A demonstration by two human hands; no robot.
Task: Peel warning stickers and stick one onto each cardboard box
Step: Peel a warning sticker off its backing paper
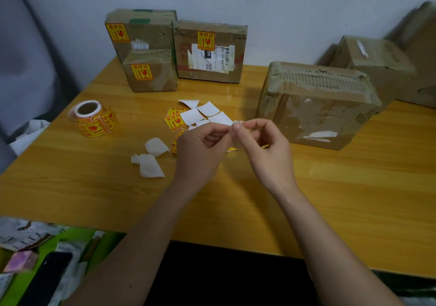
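Left hand (204, 140): fingers curled, pinching one edge of a small sticker piece over the counter (330, 188).
Right hand (262, 138): thumb and forefinger pinched on the other edge of the same piece; fingertips of the two hands touching.
Item held: warning sticker (232, 149), mostly hidden between the hands; a yellow edge shows below them, a white corner above. Whether it has left its backing cannot be told.
Step in hand, as judged: separating sticker from backing. Best done by rolling one corner up with a nail, keeping the glued face off the fingers, and drawing the backing away low and slow so the sticker does not curl or tear.
Sticker roll (93, 118): one, well to the left of the left hand.
Cut stickers (175, 119): a loose heap just beyond the hands, some face up, some white side up; exact count unclear.
Spent backings (151, 162): two or three curled white pieces, just left of the left hand.
Labelled boxes (210, 51): three, far beyond the hands against the wall, each bearing one yellow sticker.
Unlabelled boxes: two showing no sticker; the large box (316, 105) just beyond the right hand, the rear box (372, 63) further behind it.
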